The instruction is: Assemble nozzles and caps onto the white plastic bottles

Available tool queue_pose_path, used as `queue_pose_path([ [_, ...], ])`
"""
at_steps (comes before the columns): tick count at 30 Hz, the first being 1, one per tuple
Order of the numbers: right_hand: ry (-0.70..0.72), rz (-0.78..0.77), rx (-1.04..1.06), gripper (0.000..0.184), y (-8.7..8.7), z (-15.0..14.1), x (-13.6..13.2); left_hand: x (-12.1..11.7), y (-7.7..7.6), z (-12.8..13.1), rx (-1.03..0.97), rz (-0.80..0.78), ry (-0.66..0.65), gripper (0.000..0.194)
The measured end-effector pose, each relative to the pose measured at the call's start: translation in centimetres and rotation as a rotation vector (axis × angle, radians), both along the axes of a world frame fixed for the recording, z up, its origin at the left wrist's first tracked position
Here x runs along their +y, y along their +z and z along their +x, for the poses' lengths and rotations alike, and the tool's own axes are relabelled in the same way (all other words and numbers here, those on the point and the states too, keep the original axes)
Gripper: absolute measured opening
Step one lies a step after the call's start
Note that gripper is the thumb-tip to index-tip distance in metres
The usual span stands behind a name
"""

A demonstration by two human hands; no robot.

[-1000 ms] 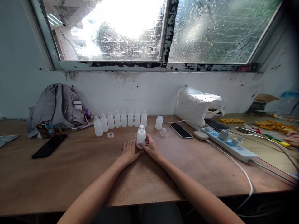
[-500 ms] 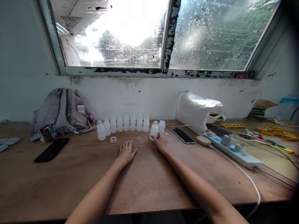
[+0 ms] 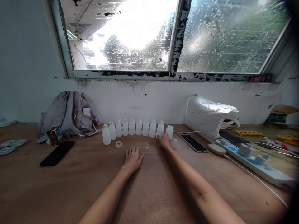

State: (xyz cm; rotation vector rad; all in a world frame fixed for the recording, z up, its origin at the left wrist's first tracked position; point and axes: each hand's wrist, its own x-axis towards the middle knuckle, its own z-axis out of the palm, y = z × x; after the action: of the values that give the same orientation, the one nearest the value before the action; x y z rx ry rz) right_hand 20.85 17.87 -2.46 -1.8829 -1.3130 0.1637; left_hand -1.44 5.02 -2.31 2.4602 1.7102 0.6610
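My right hand (image 3: pixel 164 140) reaches to the right end of a row of frosted baby bottles, its fingers closed on the lower part of a capped baby bottle (image 3: pixel 160 127). That bottle stands upright beside the last bottle (image 3: pixel 153 128) of the row. Just right of my hand is a bottle without a cap (image 3: pixel 170 132), and a clear cap (image 3: pixel 173 143) lies in front of it. My left hand (image 3: pixel 132 159) rests palm down on the table, fingers spread, holding nothing. Ahead of it lie a clear nipple (image 3: pixel 146 145) and a white collar ring (image 3: pixel 118 144).
A grey backpack (image 3: pixel 67 115), a small carton (image 3: pixel 55 136) and a black phone (image 3: pixel 57 153) are on the left. To the right are another phone (image 3: pixel 193 142), a white bag (image 3: pixel 207 115) and a power strip (image 3: pixel 254 163) with cables. A wall stands behind the bottles.
My right hand has pushed the capped bottle back towards the wall, into line with the row. My left hand stays flat on the table. The view has shifted slightly.
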Motion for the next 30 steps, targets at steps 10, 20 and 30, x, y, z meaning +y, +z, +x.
queue_pose_path([
  [10, 0.170, 0.109, -0.110, 0.036, -0.6, -2.9, -3.7, 1.7, -0.1, -2.6, 0.020, 0.080, 0.178, 0.049],
  [20, 0.516, 0.191, -0.275, 0.019, -1.3, -5.7, -7.7, 2.2, -0.2, -4.2, 0.083, -0.024, 0.408, 0.059],
  [30, 0.502, 0.305, -0.251, 0.019, -0.4, -5.0, -11.2, 0.5, 0.8, -1.5, -0.052, 0.159, -0.021, 0.041],
])
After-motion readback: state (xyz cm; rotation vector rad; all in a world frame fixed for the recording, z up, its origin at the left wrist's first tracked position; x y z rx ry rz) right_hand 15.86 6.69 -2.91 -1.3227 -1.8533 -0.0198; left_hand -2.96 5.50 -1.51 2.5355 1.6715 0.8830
